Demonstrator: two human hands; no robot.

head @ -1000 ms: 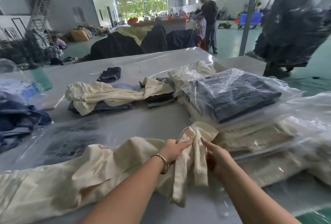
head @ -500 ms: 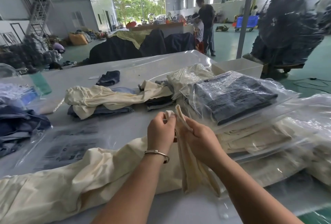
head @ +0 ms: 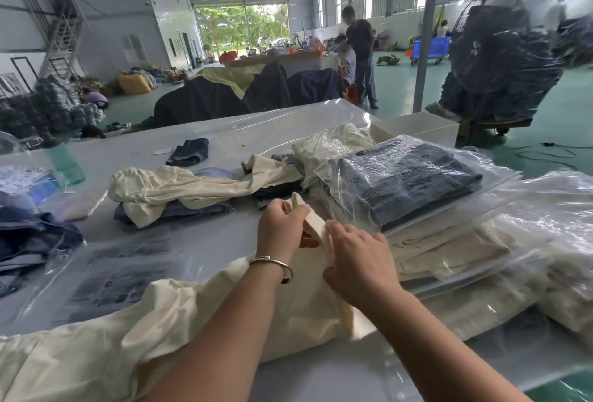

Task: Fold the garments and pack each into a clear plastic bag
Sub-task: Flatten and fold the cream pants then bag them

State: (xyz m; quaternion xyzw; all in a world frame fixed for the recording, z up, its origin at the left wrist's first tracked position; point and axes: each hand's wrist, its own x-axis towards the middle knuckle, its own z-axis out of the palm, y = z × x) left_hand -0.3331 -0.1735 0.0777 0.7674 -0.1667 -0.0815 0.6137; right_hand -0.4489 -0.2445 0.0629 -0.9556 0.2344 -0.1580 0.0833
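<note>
Hands: left hand (head: 280,228) and right hand (head: 354,260) pinch cream garment (head: 134,337) | bagged stack (head: 414,183) just right

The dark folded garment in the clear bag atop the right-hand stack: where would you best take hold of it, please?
Probably the dark bagged garment is best pinched at its near-left corner, coming from the hands' side: that corner overhangs the cream packs beneath.

A cream garment (head: 128,337) is spread crumpled across the near desk (head: 224,234), one end lifted. Bagged folded garments, a dark one (head: 407,183) topmost, are stacked at right.
</note>
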